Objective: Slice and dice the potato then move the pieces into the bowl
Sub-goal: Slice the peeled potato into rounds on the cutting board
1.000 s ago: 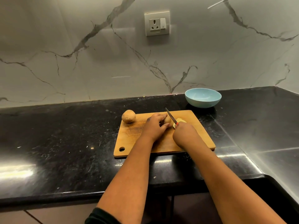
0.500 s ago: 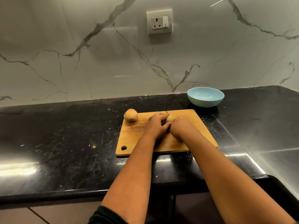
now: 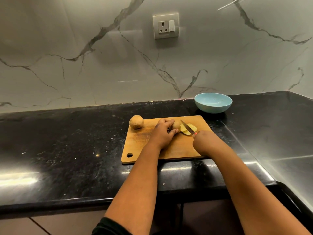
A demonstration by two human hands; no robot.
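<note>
Right now, potato (image 3: 176, 125) under left-hand fingers (image 3: 171, 123).

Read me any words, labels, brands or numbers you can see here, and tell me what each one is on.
None can be read.
The wall socket has no legible marking; any print is too small to tell.
The bowl, cutting board, knife and potatoes show no text.

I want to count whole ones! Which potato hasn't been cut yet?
The potato at the board's far left corner is whole and untouched. The other potato, held by the left hand, has slices beside it.
</note>
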